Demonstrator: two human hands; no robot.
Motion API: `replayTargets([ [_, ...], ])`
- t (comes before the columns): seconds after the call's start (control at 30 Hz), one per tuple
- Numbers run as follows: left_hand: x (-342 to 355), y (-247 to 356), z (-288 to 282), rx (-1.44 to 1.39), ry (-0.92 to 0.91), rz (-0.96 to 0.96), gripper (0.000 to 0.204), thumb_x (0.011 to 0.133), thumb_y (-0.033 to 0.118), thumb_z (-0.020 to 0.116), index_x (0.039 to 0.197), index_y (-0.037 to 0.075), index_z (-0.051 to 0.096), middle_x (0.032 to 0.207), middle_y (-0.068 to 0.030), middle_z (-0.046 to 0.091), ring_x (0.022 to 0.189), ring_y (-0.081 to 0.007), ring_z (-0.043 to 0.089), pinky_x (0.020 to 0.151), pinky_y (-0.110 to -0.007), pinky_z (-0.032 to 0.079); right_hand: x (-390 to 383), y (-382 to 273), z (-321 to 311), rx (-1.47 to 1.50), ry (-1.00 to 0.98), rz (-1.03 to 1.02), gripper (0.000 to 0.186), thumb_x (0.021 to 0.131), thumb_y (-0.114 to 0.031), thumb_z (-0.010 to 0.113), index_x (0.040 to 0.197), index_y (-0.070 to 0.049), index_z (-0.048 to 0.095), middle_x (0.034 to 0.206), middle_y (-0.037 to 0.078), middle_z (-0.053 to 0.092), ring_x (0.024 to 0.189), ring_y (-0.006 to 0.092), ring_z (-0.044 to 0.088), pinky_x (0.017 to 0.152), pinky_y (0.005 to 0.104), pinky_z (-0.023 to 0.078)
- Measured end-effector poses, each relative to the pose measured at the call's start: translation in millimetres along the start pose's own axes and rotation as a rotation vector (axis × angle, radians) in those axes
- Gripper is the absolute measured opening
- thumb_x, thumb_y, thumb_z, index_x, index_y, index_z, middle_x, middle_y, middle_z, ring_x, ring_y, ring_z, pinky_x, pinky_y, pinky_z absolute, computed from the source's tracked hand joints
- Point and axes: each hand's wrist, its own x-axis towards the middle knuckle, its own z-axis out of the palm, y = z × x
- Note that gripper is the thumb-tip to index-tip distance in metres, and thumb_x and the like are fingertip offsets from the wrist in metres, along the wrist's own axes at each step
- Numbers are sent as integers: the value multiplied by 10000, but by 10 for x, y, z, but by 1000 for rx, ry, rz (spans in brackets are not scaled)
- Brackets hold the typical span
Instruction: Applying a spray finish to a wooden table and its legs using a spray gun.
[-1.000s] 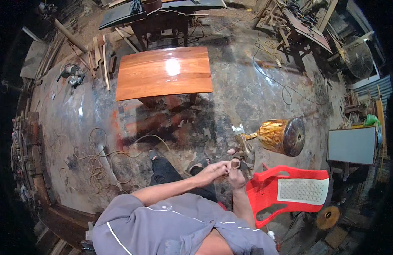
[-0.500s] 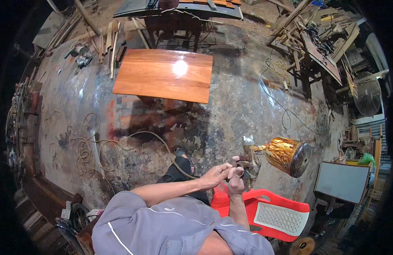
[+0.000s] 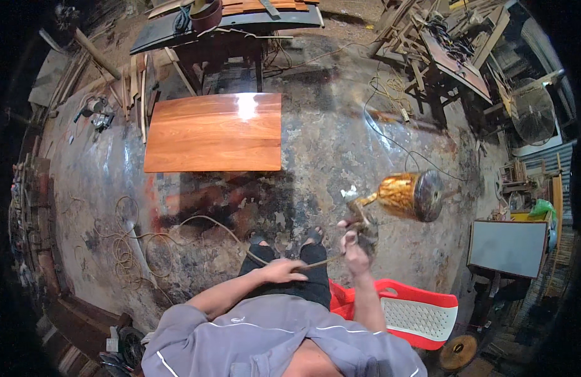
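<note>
We look down on a workshop floor of stained, mottled concrete (image 3: 341,157). Our right hand (image 3: 355,246) is raised in front of us, fingers curled tight around the grip of a metal spray gun (image 3: 359,217) whose round, amber-stained cup (image 3: 411,195) juts out to the right, lying on its side. The gun sits in the air over the floor, just above and ahead of the hand, right of our feet.

Our left hand (image 3: 283,271) rests lower, near the left thigh, fingers closed around a thin hose (image 3: 196,221) that runs off to the left across the floor and ends in loose coils (image 3: 121,251); a short length also runs from the hand toward the gun. How tightly the fingers press on it we cannot tell.

Ahead, well apart from both hands, a glossy reddish-brown rectangular wooden panel (image 3: 215,132) lies flat, a lamp glare on its far edge. A dark workbench (image 3: 234,22) stands beyond it. A red plastic chair (image 3: 410,314) stands just behind our right elbow. A grey board (image 3: 507,248) leans at far right, a round fan (image 3: 532,113) above it.
</note>
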Motion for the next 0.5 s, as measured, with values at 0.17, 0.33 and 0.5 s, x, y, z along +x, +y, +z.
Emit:
replayTargets([
  [0.17, -1455, -1290, 82, 658, 159, -900, 182, 849, 251, 641, 977, 158, 731, 862, -156, 718, 804, -355, 692, 749, -468, 547, 1389, 170, -1007, -414, -1, -505, 130, 893, -78, 701, 1009, -21, 692, 849, 55, 720, 807, 126, 663, 721, 268, 514],
  [0.33, -2580, -1100, 843, 563, 4, -1309, 276, 827, 302, 649, 1024, 119, 712, 1057, -137, 702, 1152, -331, 597, 1069, -600, 333, 2790, 727, -1498, -464, -122, -507, 273, 866, -129, 766, 1119, -51, 697, 959, 87, 755, 871, 196, 725, 773, 318, 551],
  [0.5, -1548, -320, 1557, 354, 547, -1221, 135, 824, 101, 633, 934, 25, 623, 964, -263, 624, 935, -461, 600, 822, -533, 490, 4093, 1278, -1224, -475, -125, -660, 352, 870, -191, 776, 1184, -71, 673, 958, 133, 741, 890, 223, 723, 769, 347, 540],
])
